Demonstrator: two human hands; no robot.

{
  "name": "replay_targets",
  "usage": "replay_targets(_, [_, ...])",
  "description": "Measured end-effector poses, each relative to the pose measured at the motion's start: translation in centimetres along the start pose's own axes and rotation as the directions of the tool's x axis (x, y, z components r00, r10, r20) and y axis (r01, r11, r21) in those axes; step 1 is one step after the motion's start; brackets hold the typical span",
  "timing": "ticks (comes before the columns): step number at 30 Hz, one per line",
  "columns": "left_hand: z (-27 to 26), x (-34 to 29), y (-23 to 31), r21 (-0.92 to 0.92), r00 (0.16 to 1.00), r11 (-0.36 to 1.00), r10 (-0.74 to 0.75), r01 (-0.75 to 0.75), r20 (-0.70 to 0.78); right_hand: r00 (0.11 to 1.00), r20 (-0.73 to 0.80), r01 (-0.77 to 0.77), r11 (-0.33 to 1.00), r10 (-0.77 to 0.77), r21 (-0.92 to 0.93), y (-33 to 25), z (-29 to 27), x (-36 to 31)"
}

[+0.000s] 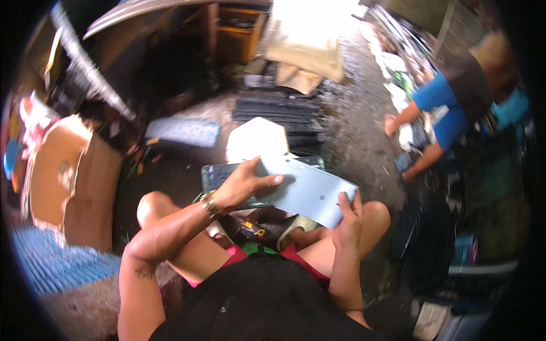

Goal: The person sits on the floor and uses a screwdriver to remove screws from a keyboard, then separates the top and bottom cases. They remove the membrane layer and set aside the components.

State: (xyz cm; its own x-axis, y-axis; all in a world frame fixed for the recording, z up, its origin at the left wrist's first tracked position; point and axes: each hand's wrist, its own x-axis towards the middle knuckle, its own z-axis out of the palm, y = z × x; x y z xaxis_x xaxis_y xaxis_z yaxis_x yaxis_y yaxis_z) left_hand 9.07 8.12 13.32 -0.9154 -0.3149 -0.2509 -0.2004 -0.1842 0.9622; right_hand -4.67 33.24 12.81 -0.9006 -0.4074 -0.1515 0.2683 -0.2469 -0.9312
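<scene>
panel: flat grey-blue sheet (pixel 310 190), smooth, rounded corner, small holes; sits over the lap, tilted, dark keyboard-like slab (pixel 219 176) under its left end
left hand: (pixel 244 183) laid flat on panel's left part, fingers stretched, thumb along top edge; pressing rather than gripping
right hand: (pixel 348 219) fingers curled over panel's near right edge, holding it
wrist: metal-link bracelet (pixel 210 204)
lap: bare knees, red shorts, pale sandal (pixel 297 225) below panel
ground: rough dark concrete (pixel 352 131), gritty, looks wet far right
left: open brown cardboard box (pixel 68 182), blue ribbed mat (pixel 51 264) near left
far: stack of dark flat slabs (pixel 278 111), white block (pixel 256 139), tan sacks
right: another person, blue shirt (pixel 446 108), bent over clutter
</scene>
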Motion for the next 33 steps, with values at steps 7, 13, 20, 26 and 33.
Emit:
replay_targets(7, [-1.7,-1.2,-1.0,-0.267,0.981,0.945,0.194,-0.190,-0.012,0.970,0.194,-0.110,0.979,0.144,-0.174,1.7,1.4,0.3])
replay_targets(13, [-2.9,-2.4,-0.8,-0.269,0.987,0.951,0.163,-0.155,0.009,0.958,0.283,0.074,0.918,0.042,-0.389,0.5,1.8,0.0])
replay_targets(20, [-3.6,-2.9,-0.4,-0.435,0.992,0.897,0.115,-0.081,0.052,0.851,0.523,0.119,0.947,0.058,-0.298,-2.9,3.0,-0.7])
replay_targets(26, [-4.0,-2.4,-1.1,-0.381,0.987,0.919,0.044,-0.100,-0.152,0.898,0.404,0.038,0.884,0.174,-0.466,-1.0,3.5,1.9])
replay_targets(33, [-3.3,-2.2,0.8,-0.296,0.956,0.955,-0.059,-0.030,-0.287,0.828,0.525,0.029,0.920,0.197,-0.392,-0.3,2.5,2.7])
